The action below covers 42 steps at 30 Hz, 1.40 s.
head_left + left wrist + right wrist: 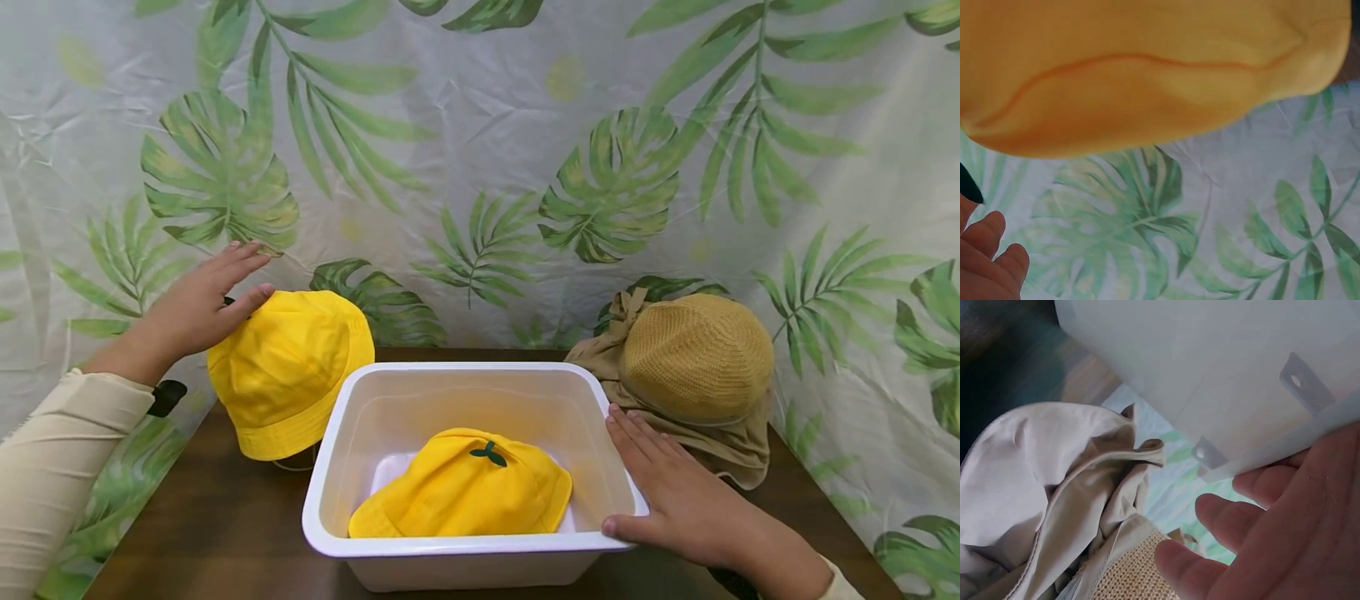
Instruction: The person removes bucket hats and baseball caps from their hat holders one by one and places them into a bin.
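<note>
On the brown table sits a white bin, centre front. Inside it lies a yellow hat with a small green leaf mark on top, resting on the bin floor toward the near wall.

Left hand is up at the left, fingers straight and apart, thumb touching the crown of a second yellow hat that stands propped just left of the bin. Fingers are not curled round it; nothing is gripped. Left wrist view shows that hat's yellow cloth filling the top, with fingertips at the lower left corner, clear of the cloth there. A cream sleeve covers the left forearm.

Right hand lies flat against the bin's right rim, fingers straight and together, thumb along the near corner; it presses or steadies, no clamp. Right wrist view shows the fingers under the white rim, palm open.

Right of the bin, touching the hand's far side, is a tan knit hat with a beige cloth flap spread beneath it; the right wrist view shows the flap bunched and the knit weave below.

Behind everything hangs a leaf-print curtain.
</note>
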Motion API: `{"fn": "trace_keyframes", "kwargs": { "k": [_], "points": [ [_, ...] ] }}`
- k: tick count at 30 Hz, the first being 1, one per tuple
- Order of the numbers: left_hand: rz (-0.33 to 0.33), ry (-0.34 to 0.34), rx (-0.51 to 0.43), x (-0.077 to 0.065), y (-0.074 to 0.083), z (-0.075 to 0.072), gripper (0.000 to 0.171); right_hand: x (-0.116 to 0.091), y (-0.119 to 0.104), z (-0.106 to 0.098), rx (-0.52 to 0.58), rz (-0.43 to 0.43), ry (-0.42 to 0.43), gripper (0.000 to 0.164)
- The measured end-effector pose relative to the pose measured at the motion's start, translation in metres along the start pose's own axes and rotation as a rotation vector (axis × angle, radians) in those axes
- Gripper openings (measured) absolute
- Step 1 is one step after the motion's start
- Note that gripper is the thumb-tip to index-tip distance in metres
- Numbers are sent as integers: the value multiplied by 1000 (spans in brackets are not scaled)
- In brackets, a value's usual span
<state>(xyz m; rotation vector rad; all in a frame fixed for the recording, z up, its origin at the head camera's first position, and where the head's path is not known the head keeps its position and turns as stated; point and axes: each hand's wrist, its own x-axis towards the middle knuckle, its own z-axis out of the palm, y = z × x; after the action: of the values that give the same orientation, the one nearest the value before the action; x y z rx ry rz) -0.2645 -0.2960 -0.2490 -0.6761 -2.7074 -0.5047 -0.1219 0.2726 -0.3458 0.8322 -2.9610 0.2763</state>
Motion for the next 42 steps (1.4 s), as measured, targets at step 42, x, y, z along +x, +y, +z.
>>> {"fn": "trace_keyframes", "kwargs": {
  "k": [42],
  "points": [
    [-80, -181, -96, -17, -22, 13, 72, -1, 3, 2, -8, -44, 34, 101]
  ]
}}
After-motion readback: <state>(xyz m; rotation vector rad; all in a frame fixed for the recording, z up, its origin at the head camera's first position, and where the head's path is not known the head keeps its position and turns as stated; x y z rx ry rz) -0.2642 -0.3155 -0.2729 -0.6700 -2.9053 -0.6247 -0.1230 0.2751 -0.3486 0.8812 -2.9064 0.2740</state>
